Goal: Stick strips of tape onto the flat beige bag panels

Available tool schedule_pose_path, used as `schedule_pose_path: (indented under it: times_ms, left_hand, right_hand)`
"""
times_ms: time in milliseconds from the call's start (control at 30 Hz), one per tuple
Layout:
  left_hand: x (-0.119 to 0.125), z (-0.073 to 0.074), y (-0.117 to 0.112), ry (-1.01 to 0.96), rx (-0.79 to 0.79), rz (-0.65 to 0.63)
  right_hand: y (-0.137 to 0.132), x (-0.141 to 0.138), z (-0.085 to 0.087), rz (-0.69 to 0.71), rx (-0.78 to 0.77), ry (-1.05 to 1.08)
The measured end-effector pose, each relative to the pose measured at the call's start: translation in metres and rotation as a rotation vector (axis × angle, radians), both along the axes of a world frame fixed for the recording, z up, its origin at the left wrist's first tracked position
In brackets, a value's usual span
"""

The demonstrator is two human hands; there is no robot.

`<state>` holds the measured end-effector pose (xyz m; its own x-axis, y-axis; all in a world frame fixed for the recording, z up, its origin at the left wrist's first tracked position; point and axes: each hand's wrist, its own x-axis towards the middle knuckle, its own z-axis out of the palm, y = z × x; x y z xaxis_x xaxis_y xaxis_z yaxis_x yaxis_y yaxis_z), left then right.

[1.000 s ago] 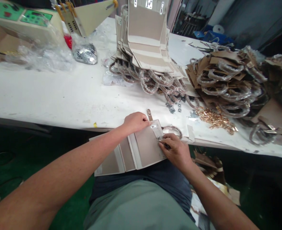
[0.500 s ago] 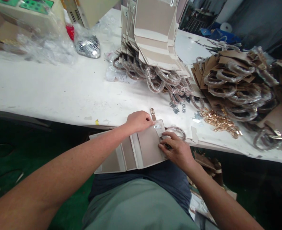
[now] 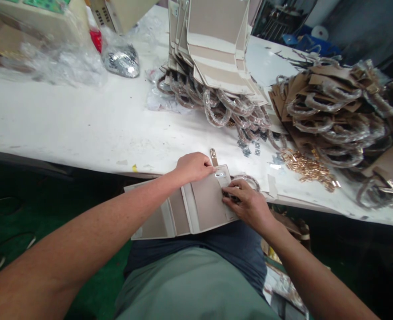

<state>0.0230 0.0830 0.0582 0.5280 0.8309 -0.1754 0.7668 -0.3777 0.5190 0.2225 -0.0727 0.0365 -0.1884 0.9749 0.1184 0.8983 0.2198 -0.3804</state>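
Note:
A beige handbag panel point(image 3: 208, 206) with folded sections lies across my lap, its upper edge against the table. My left hand point(image 3: 194, 166) pinches the panel's top edge, close to a small slot with a metal piece point(image 3: 219, 174). Beyond that edge a strap with a gold-coloured buckle end point(image 3: 213, 155) sticks out. My right hand point(image 3: 246, 201) is at the panel's right border, thumb and fingers closed around something small and dark that they mostly hide. Behind this hand shows a plastic-wrapped handle point(image 3: 250, 180).
On the white table point(image 3: 50, 120) stand stacked beige bag panels point(image 3: 216, 26). To the right are a pile of brown bag pieces point(image 3: 316, 95) with wrapped handles, gold-coloured metal fittings point(image 3: 310, 169) and small square metal plates point(image 3: 257, 148). A silvery bag point(image 3: 125, 62) lies at the back left.
My right hand has shifted slightly to the right along the panel's border, and its fingers now cover the small dark piece more. My left hand keeps its hold.

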Motion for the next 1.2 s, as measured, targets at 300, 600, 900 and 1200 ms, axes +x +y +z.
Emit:
schedule_pose_path:
  times_ms: [300,600,900,1200]
  left_hand:
    - [-0.005,0.003,-0.017,-0.063,0.176,0.034]
    - [-0.034,-0.059,-0.153,-0.006,0.498,-0.411]
    - [-0.038,-0.044,-0.141,0.105,0.540,-0.505]
    - [-0.027,-0.026,-0.137,0.139,0.424,-0.469]
  right_hand:
    - [-0.003,-0.004,0.001,-0.082,0.038,-0.129]
    - [-0.001,0.000,0.001,-0.044,0.042,-0.156]
    - [0.008,0.002,0.002,-0.050,0.019,-0.013]
    - [0.018,0.006,0.003,-0.052,-0.016,0.063]
